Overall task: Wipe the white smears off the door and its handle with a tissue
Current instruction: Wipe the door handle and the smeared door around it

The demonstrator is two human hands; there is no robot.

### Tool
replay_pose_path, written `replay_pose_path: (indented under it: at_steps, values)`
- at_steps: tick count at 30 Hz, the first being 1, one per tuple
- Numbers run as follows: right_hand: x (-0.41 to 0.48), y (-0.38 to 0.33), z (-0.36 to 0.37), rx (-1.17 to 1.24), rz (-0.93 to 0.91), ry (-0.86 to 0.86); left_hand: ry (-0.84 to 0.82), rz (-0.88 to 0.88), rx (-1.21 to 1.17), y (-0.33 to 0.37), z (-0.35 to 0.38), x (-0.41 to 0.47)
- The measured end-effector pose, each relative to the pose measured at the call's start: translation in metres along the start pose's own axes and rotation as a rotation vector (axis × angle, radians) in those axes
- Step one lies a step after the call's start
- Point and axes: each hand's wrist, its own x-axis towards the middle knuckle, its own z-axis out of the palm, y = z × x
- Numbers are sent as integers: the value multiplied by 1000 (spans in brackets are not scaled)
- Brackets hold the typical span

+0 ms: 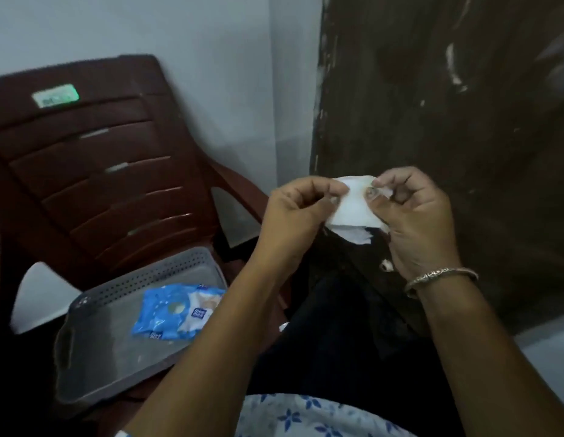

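While both hands, left hand (298,208) and right hand (413,212), pinch the wet tissue (353,205), it should be spread flat before touching the smeared door (447,105) at right.

On my left I see a dark brown plastic chair (94,171) set against the pale wall. Its seat carries a grey perforated tray (85,351), tilted a little towards me. Inside the tray, on the far right part, lies a crumpled blue and white wipes packet (176,313), resting flat on the tray's floor.
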Motion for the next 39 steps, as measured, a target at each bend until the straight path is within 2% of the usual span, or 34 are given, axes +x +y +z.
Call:
replay_pose_path:
  at_steps: [4, 9, 13, 18, 22, 26, 29, 31, 34, 39]
  values:
    - [-13, -26, -36, 116, 63, 30, -104, 26, -120, 12, 33, -6]
    - [-28, -49, -54, 70, 49, 127, -154, 85, -199, 22, 72, -12]
    - [-40, -63, -64, 63, -40, 57, -155, 148, -172, 27, 98, -14]
    - [-42, -64, -85, -14, -93, 267, -188, 175, -113, 24, 126, -15]
    - [-43, -61, -102, 11, -75, 305, -147, 128, -98, 18, 146, -13]
    - [-47, -60, -120, -152, -94, 317, -314, -47, -151, 14, 156, -8]
    - [-49, -64, -133, -295, -108, 306, -471, -40, -83, 13, 159, -3]
    - [-50, -65, -142, -334, -114, 361, -494, 4, -4, 13, 162, 1]
    - [-51, -61, -149, -239, -85, 405, -457, 40, 35, 9, 166, 3]
    - [-51, -52, -154, 115, -53, 438, -368, -27, -91, -4, 174, 6]
